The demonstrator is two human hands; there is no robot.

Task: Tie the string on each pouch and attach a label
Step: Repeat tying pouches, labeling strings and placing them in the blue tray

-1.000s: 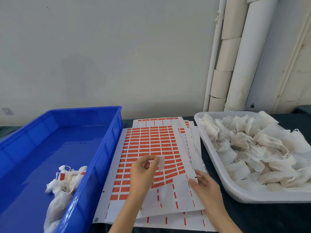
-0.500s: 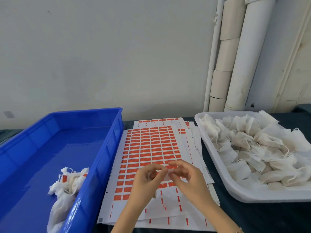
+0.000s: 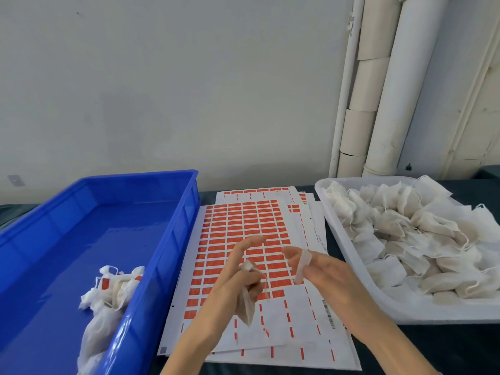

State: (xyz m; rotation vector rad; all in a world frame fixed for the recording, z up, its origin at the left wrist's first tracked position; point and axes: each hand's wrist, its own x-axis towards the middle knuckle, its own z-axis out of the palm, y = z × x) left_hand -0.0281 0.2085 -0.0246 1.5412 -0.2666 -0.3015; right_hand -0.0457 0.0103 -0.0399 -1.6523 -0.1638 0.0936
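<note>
Head view of the labelling station. We see the left hand (image 3: 235, 290) above the near part of the label sheets (image 3: 243, 226), its forefinger stretched out and pointing away while the lower fingers (image 3: 253, 286) curl round a small white pouch (image 3: 247, 309), whose gathered neck sticks up beside the forefinger and whose body hangs below the palm; a thin string trails from it on the right. The right hand (image 3: 327, 277) is just beside it and apart from it, its fingers loosely extended and slightly spread; a pale label strip (image 3: 303, 266) lies draped over one of these fingers and hangs down from it, and we see no fingers pinching it. The label sheets, printed with rows of orange rectangles, lie fanned in a stack on the dark worktop (image 3: 433, 347), between the two containers. To the left stands a blue bin (image 3: 189, 220); in its near corner we note a small cluster of pouches (image 3: 108, 290), some of which show orange labels. To the right stands a white tray (image 3: 341, 234) heaped with pouches (image 3: 411, 239) that show no orange. Behind the tray, pale pipes (image 3: 392, 90) run up the wall (image 3: 162, 90).
</note>
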